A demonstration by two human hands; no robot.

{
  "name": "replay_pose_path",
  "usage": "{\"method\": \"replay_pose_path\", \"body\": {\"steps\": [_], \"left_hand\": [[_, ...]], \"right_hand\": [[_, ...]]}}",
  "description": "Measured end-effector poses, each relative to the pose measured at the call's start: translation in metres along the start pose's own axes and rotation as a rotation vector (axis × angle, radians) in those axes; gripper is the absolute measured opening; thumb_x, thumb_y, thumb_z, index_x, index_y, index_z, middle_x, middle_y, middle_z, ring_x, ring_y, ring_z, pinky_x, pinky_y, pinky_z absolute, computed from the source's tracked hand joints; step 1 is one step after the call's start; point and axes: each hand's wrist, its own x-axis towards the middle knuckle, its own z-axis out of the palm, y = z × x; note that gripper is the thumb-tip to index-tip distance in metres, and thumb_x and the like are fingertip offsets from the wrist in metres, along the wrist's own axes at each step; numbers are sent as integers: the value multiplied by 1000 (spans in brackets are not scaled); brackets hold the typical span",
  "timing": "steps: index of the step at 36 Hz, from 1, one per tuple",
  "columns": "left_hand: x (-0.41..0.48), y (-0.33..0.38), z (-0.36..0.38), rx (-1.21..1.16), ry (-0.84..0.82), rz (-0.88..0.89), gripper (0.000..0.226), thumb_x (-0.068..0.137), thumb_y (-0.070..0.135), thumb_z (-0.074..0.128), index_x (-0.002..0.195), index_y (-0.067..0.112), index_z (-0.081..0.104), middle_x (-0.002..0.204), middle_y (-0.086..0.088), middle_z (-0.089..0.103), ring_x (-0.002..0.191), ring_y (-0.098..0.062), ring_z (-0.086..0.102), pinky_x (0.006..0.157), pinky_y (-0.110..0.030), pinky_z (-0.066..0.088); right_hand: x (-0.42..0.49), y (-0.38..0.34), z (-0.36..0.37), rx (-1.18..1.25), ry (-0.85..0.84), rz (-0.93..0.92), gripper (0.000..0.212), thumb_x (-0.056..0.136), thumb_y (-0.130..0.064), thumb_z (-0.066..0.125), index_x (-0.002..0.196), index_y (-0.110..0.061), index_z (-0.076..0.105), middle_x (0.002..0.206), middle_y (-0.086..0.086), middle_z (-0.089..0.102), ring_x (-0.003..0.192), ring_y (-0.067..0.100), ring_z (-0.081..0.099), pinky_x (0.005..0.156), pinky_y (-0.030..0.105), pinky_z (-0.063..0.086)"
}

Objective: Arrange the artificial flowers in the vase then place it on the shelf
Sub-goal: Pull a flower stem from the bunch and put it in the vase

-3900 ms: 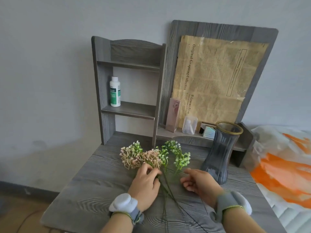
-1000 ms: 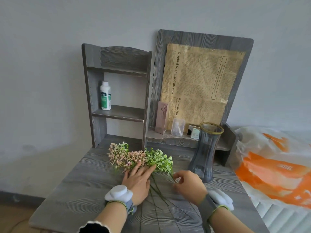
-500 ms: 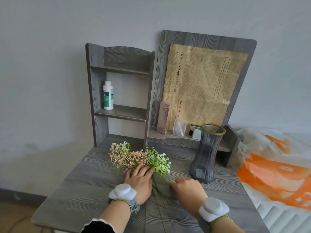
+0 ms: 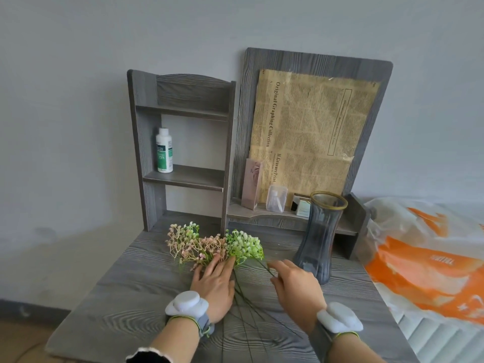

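A bunch of artificial flowers [image 4: 209,247], pink sprigs on the left and green-white sprigs [image 4: 245,246] on the right, lies on the grey wooden table [image 4: 125,297] with thin dark stems trailing toward me. My left hand [image 4: 214,284] rests flat on the stems just below the blooms, fingers straight. Just to the right, my right hand [image 4: 298,286] has its fingers curled, and its fingertips pinch a thin stem beside the green sprigs. The dark glass vase [image 4: 318,239] with a gold rim stands upright and empty just right of my right hand. The grey shelf unit [image 4: 183,176] stands at the back of the table.
A white and green bottle [image 4: 164,150] stands on the middle shelf board. A low ledge [image 4: 262,213] behind the vase holds a pink box [image 4: 252,183], a clear pouch and small boxes. A board with newspaper leans behind. An orange and white bag [image 4: 419,258] lies right of the table.
The sprigs that lay spread apart are now gathered into one bunch under my left hand. My right hand has shifted slightly toward the vase along the stems.
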Motion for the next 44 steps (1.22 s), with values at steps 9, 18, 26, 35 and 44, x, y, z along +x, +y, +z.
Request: {"method": "replay_pose_path", "body": {"steps": [9,18,26,35,44], "left_hand": [[-4,0,0,-135,104,5,62,97,33,35,148,26,1,156,11,24,147,-7,4,120,-42,6],[0,-3,7,-114,108,-5,48,97,37,34,142,29,19,159,7,15,147,-7,1,120,-39,3],[1,-4,10,-99,84,-20,48,97,39,31,143,31,20,159,7,14,147,-7,-1,120,-40,2],[1,-2,6,-84,55,-33,49,98,40,30,145,29,20,160,5,8,147,-8,-2,120,-39,1],[-4,1,0,-115,61,-21,53,98,36,30,148,29,13,159,9,8,147,-7,-4,120,-40,2]], "right_hand": [[13,-14,7,-18,73,33,36,94,-16,41,120,-36,57,106,-7,55,89,26,64,68,32,50],[16,-34,12,178,118,17,25,90,-36,53,114,-33,59,105,-10,64,94,17,63,78,30,46],[14,-35,6,216,185,-22,22,92,-38,52,107,-31,66,103,-11,63,90,16,64,76,30,50],[11,-31,5,356,361,2,6,85,-27,67,86,-26,72,71,-14,53,66,13,60,62,30,49],[15,-37,2,361,393,80,9,87,-32,64,91,-28,71,79,-11,59,73,16,62,65,33,50]]}}
